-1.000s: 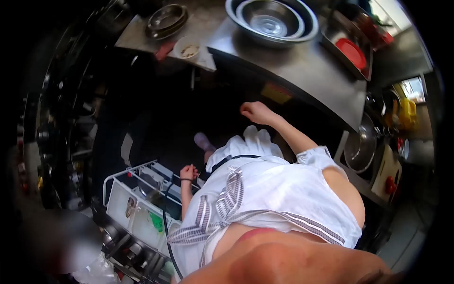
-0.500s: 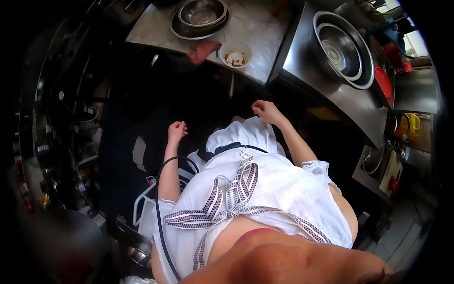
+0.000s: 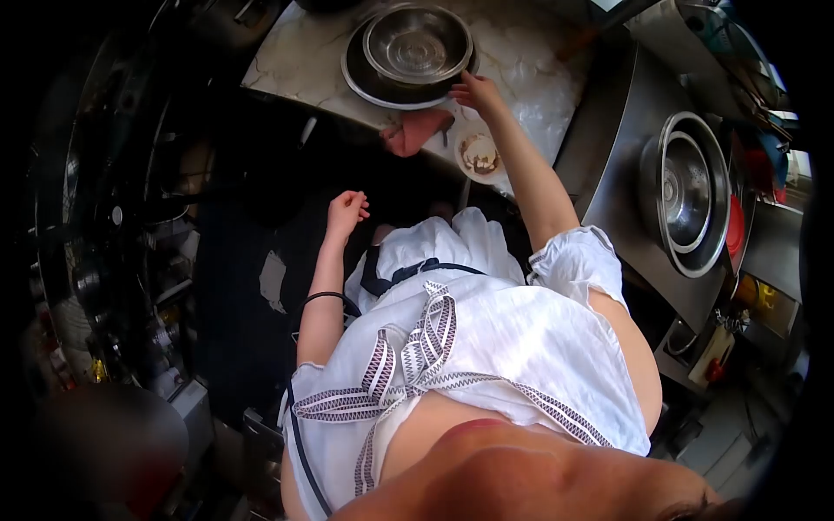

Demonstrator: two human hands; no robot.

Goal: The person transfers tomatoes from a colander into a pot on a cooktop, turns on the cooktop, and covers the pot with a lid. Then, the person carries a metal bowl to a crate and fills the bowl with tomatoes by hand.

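Observation:
My right hand (image 3: 478, 93) reaches over the marble-patterned table, fingers stretched apart and holding nothing. Its fingertips are at the right edge of a steel bowl (image 3: 417, 45); whether they touch it I cannot tell. That bowl sits in a wider, darker pan (image 3: 358, 71). Just below the hand, a white bowl (image 3: 463, 161) with brown and pale residue stands at the table's front edge. A reddish cloth (image 3: 415, 134) hangs partly over the same edge. In front of my body, my left hand (image 3: 348, 209) hangs with fingers curled and nothing visible in them.
On the right, a steel counter (image 3: 624, 187) carries nested steel basins (image 3: 723, 208), with a red round item (image 3: 736, 227) beyond. A black cable (image 3: 306, 464) runs along my left side. Dark shelving with kitchen items lines the left.
My right hand has moved forward from beside my waist to the bowls, and its fingers have spread. The view has shifted, bringing the table nearer. My left hand stays low and curled.

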